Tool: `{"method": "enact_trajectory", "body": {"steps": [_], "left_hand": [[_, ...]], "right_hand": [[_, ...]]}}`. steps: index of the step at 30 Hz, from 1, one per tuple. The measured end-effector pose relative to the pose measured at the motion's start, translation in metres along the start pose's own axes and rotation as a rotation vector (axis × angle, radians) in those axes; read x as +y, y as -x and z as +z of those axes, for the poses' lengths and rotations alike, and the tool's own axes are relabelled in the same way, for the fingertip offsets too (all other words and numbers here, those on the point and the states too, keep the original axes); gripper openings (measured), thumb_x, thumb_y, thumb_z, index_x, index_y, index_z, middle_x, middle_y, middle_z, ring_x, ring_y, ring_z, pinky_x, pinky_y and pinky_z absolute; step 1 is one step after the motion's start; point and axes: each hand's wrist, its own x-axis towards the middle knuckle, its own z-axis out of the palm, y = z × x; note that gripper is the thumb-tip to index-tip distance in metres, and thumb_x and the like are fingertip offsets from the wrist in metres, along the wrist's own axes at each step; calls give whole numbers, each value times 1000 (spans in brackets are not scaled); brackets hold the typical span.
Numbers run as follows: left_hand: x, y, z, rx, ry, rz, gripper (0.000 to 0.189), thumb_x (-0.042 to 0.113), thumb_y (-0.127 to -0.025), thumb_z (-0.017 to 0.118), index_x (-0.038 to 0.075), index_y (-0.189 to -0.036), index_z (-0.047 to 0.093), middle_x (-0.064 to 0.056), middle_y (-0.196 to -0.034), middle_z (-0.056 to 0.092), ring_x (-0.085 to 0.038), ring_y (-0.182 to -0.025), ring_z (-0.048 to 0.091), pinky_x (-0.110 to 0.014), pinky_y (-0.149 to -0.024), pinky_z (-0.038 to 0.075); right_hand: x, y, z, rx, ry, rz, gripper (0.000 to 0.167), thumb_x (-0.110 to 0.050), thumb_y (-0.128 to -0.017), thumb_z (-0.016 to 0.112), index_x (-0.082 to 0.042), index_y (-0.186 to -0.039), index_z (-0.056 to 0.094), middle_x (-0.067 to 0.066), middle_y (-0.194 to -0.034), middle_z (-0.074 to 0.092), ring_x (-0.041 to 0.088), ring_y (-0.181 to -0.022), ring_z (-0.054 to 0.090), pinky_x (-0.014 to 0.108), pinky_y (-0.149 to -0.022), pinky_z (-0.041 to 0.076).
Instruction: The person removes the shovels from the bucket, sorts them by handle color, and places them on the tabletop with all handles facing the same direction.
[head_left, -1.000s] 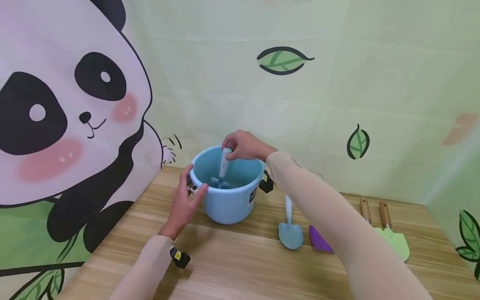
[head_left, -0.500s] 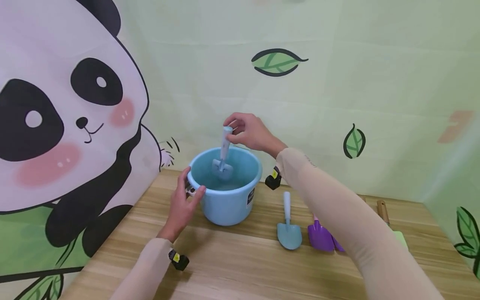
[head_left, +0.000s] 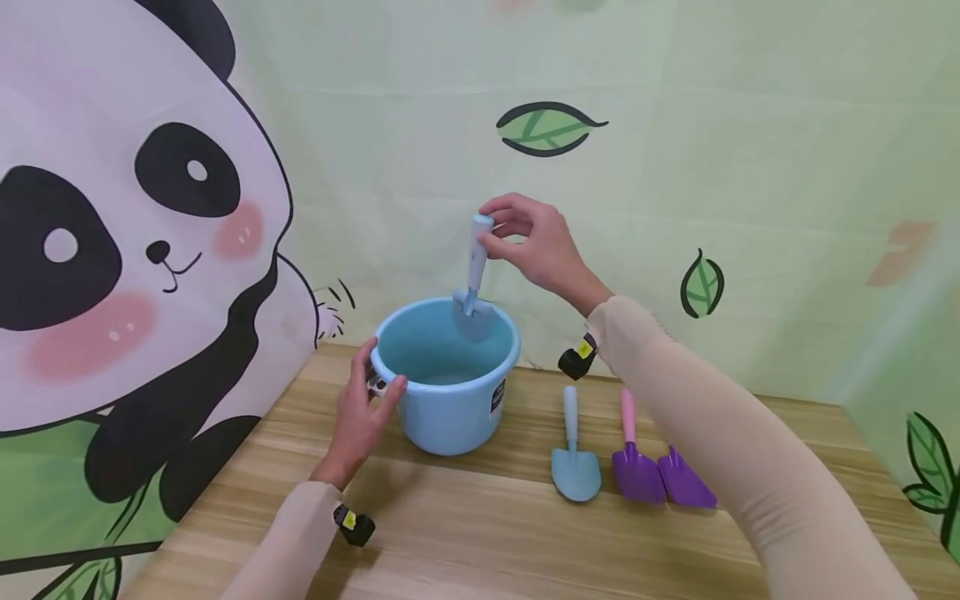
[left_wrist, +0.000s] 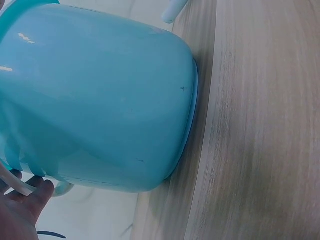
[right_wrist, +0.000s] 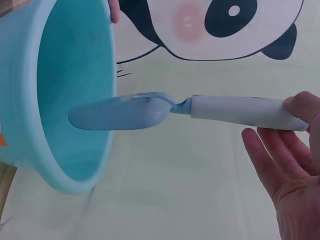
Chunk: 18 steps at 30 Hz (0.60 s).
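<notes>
A light blue bucket (head_left: pixel 450 421) stands upright on the wooden table. My left hand (head_left: pixel 358 425) grips its left side, thumb and fingers at the rim; in the left wrist view the fingers (left_wrist: pixel 41 195) curl by the pale carrying handle (left_wrist: pixel 15 182). Over the bucket's mouth my right hand (head_left: pixel 546 250) pinches the top end of a light blue hand trowel (head_left: pixel 478 258). The trowel hangs blade down, slightly tilted. According to the right wrist view, its blade (right_wrist: pixel 120 112) is partly inside the bucket's rim and its pale grip (right_wrist: pixel 240 111) is outside.
Right of the bucket lie another blue trowel (head_left: pixel 575 475), a purple trowel (head_left: pixel 637 475) with a pink handle, and a second purple tool (head_left: pixel 686 483) half hidden by my right sleeve. A panda-printed cloth (head_left: pixel 420 167) stands close behind the bucket.
My right hand has lifted the trowel up and to the right, from deep in the bucket to its mouth. The left hand keeps its place on the bucket.
</notes>
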Motion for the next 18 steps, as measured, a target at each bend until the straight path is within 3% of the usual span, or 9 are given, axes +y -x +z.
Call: {"method": "enact_trajectory", "body": {"steps": [5,13,18], "left_hand": [[0,1,1,11,-6,6,70,23,-103,61,3,-160,23,-28,-155,40,-47,-138,45,-61,-110,43],[-36,-5,6,29,-10,14,71,25,-103,61,12,-162,22,-24,-157,40,-45,-139,45,-61,-110,42],[-44,-7,6,39,-15,38,71,27,-103,62,18,-162,24,-18,-157,43,-38,-139,48,-58,-110,43]], "right_hand": [[-4,7,-16,82,54,-42,37,-16,-93,77,-7,-127,68,7,-115,73,19,-97,73,33,-83,62],[-3,20,-38,139,122,-71,38,-18,-93,78,-7,-128,68,6,-115,74,19,-97,73,31,-83,62],[1,30,-49,165,136,-64,37,-16,-93,78,-5,-127,68,7,-113,74,19,-96,73,29,-81,62]]}}
